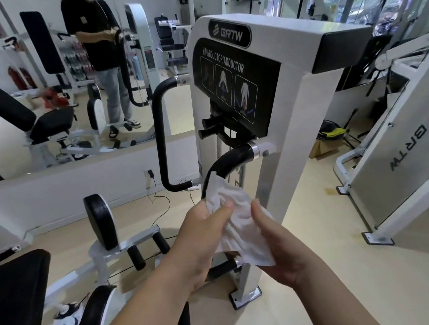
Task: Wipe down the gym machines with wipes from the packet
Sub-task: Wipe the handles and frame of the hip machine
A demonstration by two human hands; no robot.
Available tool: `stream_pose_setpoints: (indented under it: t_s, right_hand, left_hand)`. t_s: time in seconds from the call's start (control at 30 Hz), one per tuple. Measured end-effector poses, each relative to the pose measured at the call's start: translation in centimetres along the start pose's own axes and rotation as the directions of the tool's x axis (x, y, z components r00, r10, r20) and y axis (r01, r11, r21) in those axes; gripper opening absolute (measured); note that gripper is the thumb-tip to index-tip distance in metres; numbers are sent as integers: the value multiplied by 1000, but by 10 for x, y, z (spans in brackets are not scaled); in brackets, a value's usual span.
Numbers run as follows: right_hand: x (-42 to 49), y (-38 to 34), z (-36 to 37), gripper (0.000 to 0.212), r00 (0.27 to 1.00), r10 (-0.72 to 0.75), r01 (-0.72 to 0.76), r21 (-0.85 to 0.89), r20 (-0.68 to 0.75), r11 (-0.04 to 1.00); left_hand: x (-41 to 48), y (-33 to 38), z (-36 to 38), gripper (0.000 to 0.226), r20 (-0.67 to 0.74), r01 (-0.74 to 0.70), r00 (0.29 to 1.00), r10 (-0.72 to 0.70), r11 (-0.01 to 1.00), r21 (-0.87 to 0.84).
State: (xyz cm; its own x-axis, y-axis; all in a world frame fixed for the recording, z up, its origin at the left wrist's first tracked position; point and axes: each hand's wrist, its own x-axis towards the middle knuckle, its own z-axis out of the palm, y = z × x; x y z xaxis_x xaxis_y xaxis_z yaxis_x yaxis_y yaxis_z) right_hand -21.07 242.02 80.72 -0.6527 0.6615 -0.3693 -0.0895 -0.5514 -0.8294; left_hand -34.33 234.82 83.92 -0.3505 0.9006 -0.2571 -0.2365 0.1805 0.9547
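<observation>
Both grips are on one white wipe [239,225], opened out and crumpled, held up between them. The left hand [202,240] pinches its upper part under the thumb. The right hand [285,255] has its thumb pressed on the sheet and its fingers curled beneath the lower edge. Just beyond the grips, the top corner of the wipe lies over the lower end of the curved black handle [230,161] of the hip abductor/adductor machine [291,123]. I cannot tell whether it touches the handle.

My reading is that the task is at an early or middle point. A wipe is out and in hand, apparently being spread or refolded rather than rubbed on anything. No surface shows a wet streak, so what is already cleaned cannot be judged. The packet is not in view. Still ahead, by the look of it, are this handle, its twin [159,130] further off to the left, the black thigh pad [100,223] left of the grips, and another white BRTW machine [394,158] to the right.

The floor [311,231] is pale and smooth, and a black cable [161,202] trails across it from the wall. A wall mirror [9,61] far to the left reflects more machines and a standing person [98,44]. A cardboard box [324,149] sits beyond the tower, near the windows.
</observation>
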Motion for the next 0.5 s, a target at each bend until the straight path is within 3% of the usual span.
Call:
stream_pose_setpoints:
  t_s: [0.1,0.23,0.3,0.4,0.5]
  right_hand:
    - [0,-7,4,34,974,-50,29,-99,-219,995]
    - [-3,-25,-9,18,773,-191,248,10,-604,969]
    - [-4,-41,2,19,713,-273,351,-9,-646,936]
    - [15,-53,42,26,793,-300,347,-11,-530,938]
    - [38,-62,79,27,848,-164,264,134,-503,955]
  left_hand:
    - [8,-5,-7,15,-131,-28,990,49,987,156]
    - [22,-12,-30,12,-315,-33,945,89,983,180]
    - [32,-14,-38,19,-357,-29,927,114,971,236]
    - [52,-19,-46,45,-206,-72,960,190,878,473]
    - [73,-27,-44,48,10,-57,998,68,736,674]
